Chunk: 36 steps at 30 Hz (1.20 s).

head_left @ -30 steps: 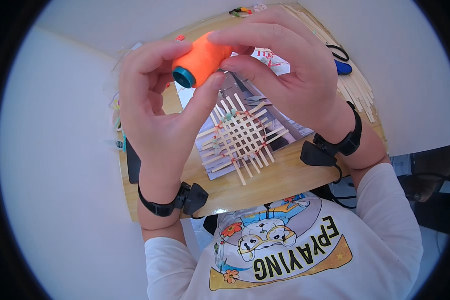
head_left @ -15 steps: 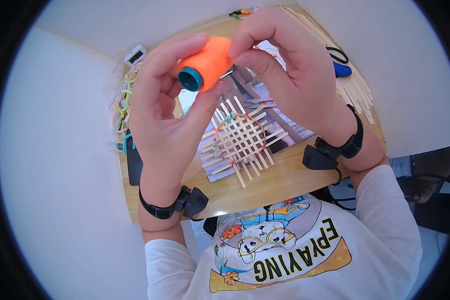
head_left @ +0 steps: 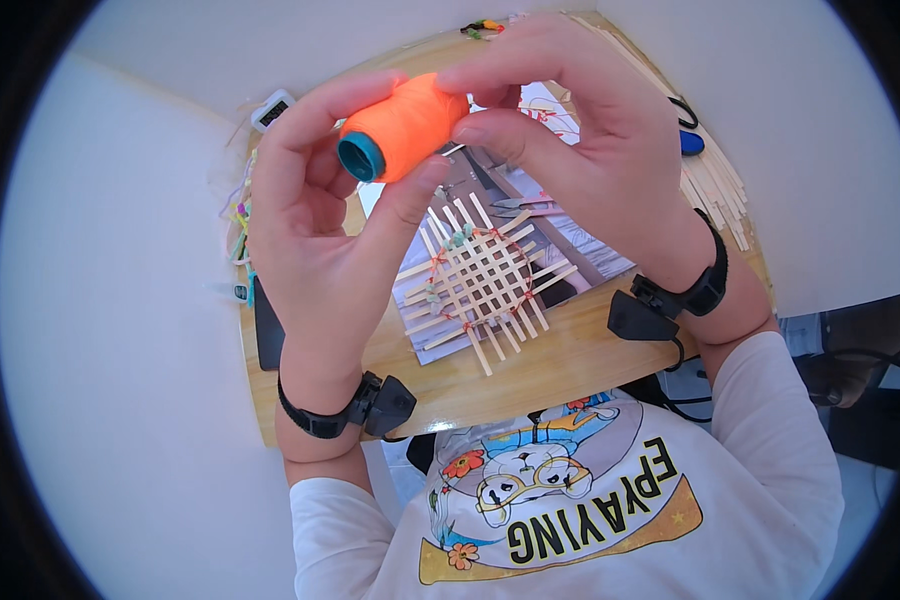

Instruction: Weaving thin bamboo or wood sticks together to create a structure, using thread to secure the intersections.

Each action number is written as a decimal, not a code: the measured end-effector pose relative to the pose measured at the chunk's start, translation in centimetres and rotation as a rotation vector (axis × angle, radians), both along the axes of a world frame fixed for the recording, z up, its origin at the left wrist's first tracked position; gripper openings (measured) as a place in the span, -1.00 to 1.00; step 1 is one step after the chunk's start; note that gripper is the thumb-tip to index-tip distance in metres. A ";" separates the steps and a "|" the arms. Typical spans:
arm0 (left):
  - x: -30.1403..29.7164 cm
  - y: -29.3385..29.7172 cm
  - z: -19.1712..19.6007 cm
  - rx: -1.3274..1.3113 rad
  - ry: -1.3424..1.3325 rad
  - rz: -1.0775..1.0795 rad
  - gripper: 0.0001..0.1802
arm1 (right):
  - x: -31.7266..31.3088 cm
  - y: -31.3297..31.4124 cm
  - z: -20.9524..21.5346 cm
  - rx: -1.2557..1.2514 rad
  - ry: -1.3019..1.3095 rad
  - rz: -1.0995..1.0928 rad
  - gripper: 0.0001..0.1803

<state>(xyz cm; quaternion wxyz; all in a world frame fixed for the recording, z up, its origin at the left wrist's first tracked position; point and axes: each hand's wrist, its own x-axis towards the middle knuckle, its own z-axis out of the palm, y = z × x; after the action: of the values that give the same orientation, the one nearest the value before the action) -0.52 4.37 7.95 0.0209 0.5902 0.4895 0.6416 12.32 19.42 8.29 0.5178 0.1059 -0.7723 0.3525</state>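
A spool of bright orange thread (head_left: 410,125) is held up above the table, tilted, its teal hollow core facing lower left. My left hand (head_left: 320,235) grips it between the fingers on top and the thumb underneath. At the spool's right end, my right hand (head_left: 610,150) presses its index finger above and its thumb tip against the side. Below both hands lies a woven lattice of pale wooden strips (head_left: 485,275), with red and pale green ties around its edge. It rests on printed picture sheets (head_left: 595,265), beside pliers (head_left: 532,206) partly hidden by my right hand.
Long loose wooden strips (head_left: 718,195) lie along the table's right side, near a blue object (head_left: 691,143) and a black loop handle. At the left edge are a small white digital timer (head_left: 272,108), coloured cords (head_left: 238,215) and a dark flat device (head_left: 268,325).
The spool has shifted slightly left with my left hand. My right fingers have opened from a tight pinch to a wider hold on the spool's right end. The lattice has stayed put.
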 end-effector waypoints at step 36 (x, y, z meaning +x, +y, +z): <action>-5.7 2.3 -2.2 -0.194 -1.074 -0.339 -0.59 | 2.7 3.1 3.0 -0.475 0.094 0.475 -0.80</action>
<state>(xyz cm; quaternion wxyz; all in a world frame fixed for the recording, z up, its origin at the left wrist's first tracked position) -6.19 6.69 5.72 0.4236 0.2471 0.3654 0.7912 15.03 22.50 11.30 0.4666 0.1755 -0.5975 0.6281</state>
